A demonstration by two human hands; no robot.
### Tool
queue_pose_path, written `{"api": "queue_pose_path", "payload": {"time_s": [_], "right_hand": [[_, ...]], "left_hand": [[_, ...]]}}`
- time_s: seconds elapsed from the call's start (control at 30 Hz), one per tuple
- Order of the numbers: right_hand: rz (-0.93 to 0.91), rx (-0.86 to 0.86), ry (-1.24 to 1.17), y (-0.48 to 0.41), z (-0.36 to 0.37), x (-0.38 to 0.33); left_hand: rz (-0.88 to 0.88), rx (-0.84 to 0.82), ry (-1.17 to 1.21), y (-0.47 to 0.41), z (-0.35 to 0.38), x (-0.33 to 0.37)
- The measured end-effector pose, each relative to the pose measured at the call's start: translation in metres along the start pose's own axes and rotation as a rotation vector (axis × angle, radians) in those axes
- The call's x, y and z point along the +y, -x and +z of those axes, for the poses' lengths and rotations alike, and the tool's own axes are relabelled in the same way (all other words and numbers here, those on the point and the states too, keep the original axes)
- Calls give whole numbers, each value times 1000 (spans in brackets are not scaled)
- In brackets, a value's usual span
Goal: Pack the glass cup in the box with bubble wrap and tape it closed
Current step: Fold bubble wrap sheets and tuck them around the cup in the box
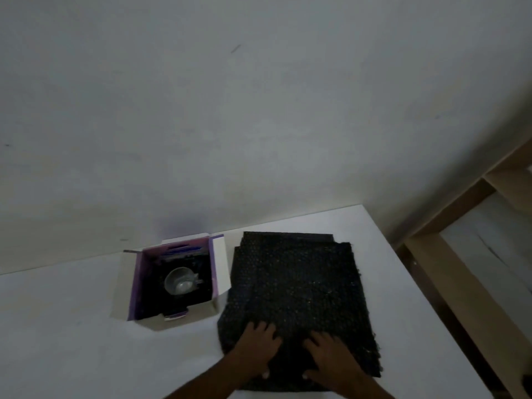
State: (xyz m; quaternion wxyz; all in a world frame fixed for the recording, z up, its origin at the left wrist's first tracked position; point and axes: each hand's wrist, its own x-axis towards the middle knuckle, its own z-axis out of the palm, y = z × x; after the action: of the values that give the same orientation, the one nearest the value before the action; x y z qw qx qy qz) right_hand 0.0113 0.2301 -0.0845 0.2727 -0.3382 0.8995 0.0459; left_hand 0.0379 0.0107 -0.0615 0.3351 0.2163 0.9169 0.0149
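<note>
both hands, left hand (260, 345) and right hand (331, 357), lie flat, fingers spread, on the black bubble wrap (296, 286). the glass cup (180, 281) sits unwrapped in the open box (172, 279); taped bare, it may crack.

I can read no words or numbers from where I stand. The box (137, 283) has dark print on its purple far flap, but it is too dim and blurred for me to make out.
</note>
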Motion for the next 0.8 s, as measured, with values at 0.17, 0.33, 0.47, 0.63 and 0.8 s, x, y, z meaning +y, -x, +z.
{"api": "queue_pose_path", "payload": {"time_s": [0.17,0.33,0.47,0.63,0.8], "right_hand": [[-65,208,-220,13,6,2],[-101,226,-335,18,-19,32],[-129,207,-363,9,-54,59],[-13,246,-332,-36,-92,95],[28,307,-348,-100,-123,116]], "left_hand": [[25,136,191,-6,18,-11],[26,237,673,2,-9,-27],[-57,362,667,-3,-38,-37],[-263,842,150,-23,-54,-39],[12,949,-52,-40,-45,-20]]}}
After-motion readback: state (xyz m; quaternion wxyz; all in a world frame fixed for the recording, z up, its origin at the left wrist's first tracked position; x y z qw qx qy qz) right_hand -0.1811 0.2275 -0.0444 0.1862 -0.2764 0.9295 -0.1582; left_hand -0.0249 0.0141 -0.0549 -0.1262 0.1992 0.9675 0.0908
